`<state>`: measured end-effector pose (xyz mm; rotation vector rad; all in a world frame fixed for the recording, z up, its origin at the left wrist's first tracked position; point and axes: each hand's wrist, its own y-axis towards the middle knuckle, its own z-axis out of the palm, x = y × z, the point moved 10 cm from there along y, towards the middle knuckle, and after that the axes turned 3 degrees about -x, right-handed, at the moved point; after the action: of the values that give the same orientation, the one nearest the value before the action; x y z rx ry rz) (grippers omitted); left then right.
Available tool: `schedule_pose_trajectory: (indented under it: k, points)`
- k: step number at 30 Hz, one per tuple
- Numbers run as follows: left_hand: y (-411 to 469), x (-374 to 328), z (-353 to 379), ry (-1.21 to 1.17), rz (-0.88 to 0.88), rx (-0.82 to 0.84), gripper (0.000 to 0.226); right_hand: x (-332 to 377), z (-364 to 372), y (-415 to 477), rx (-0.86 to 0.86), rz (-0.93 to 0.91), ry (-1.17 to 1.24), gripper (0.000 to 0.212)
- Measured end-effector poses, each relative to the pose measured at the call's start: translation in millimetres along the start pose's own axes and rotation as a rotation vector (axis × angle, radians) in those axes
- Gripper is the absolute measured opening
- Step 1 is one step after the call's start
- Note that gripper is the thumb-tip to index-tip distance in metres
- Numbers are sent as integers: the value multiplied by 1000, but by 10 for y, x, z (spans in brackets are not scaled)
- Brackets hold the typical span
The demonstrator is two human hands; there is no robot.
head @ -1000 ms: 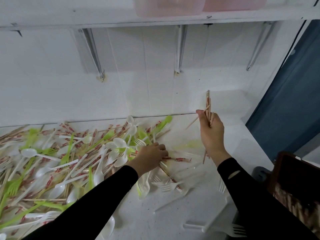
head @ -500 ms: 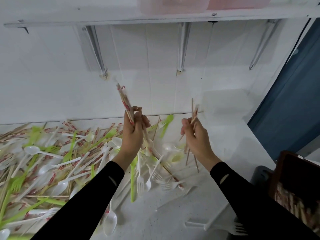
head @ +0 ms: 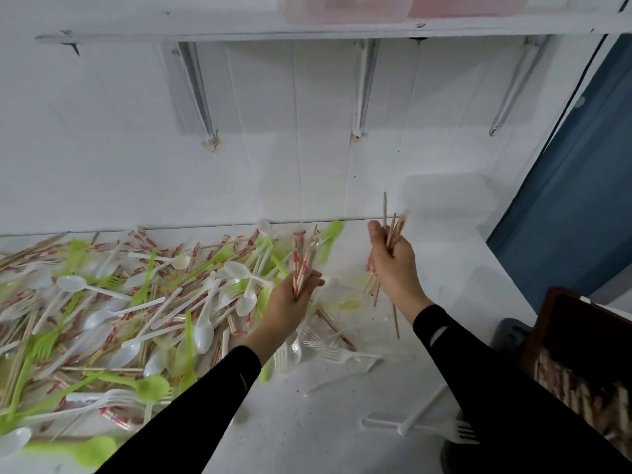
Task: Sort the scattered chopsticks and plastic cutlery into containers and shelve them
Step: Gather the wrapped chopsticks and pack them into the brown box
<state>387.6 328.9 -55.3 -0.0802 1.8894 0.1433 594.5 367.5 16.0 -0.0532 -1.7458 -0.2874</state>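
Note:
My left hand (head: 290,302) grips a few wrapped chopsticks (head: 301,258) with red-printed paper sleeves, held upright above the right edge of the pile. My right hand (head: 393,265) grips a bundle of bare wooden chopsticks (head: 391,230) that stick out above and below the fist. A heap of white spoons (head: 205,323), green forks (head: 143,285) and more wrapped chopsticks covers the left half of the white counter (head: 342,422).
Pink containers (head: 345,8) stand on the wall shelf (head: 239,32) above. A dark bin (head: 578,364) with wrapped chopsticks inside sits at the lower right. White forks (head: 444,431) lie near the counter's front edge. A blue panel (head: 581,200) closes the right side.
My left hand lifted wrapped chopsticks from the pile, then came down slightly and to the right. My right hand kept its bundle and shifted back to the right.

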Motion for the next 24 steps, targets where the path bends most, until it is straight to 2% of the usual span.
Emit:
schedule_pose_trajectory:
  k: [2,5,7,10,12,15,18,20,24]
  points:
    - [29,43,-28,29,-12,0,16,24,6,-33,23,12,20,55]
    - [101,-94,-164,-130,-1,-55,17,-32,153,-76,140,16,-44,29]
    - [134,-212,-321,-263,-3,-131,19,-131,365,-135,303,-9,-248,28]
    - [195,-277,-570,-284,-8,-231,23,-521,643,-389,616,40,-740,26]
    - [231,-251,-657,-373,-24,-240,26,-670,727,-549,720,37,-926,31]
    - [231,-215,-774,-508,-45,-293,25,-629,829,-632,726,-71,-1088,35]
    - [263,-196,-839,-557,-32,-313,27,-566,913,-654,721,-171,-1189,21]
    - [303,-160,-853,-500,-53,-311,27,-568,889,-631,701,-177,-1211,13]
    - [442,-119,-784,-248,-103,-271,18,-487,696,-433,597,-99,-1120,18]
